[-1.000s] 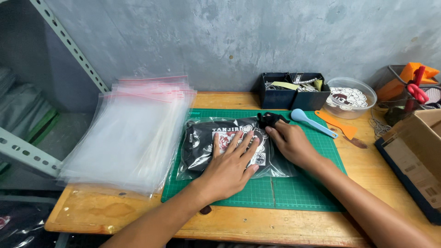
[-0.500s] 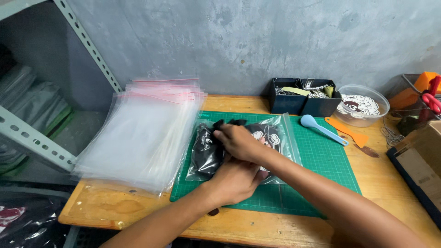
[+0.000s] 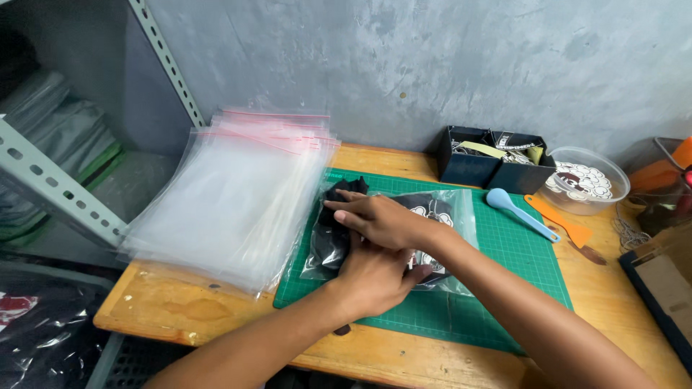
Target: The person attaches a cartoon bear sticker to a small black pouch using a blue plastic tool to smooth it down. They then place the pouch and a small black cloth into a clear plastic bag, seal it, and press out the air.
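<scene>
A folded black garment in a clear plastic bag is pressed flat on a green cutting mat at the middle of a wooden bench. The left hand, nearer the edge, is laid on the bag with its fingers curled loosely against the plastic; whether anything is pinched cannot be told. Just beyond, the right hand is crossed over it, fingers pressed together and stretched leftward across the garment's dark end. A thick stack of clear zip bags with pink seal strips is seen left of the mat, overhanging the bench. Farther right, a light blue scoop and an orange scraper lie on the mat's far corner. Against the grey wall, a black divided tray and a clear bowl of round printed pieces are set.
</scene>
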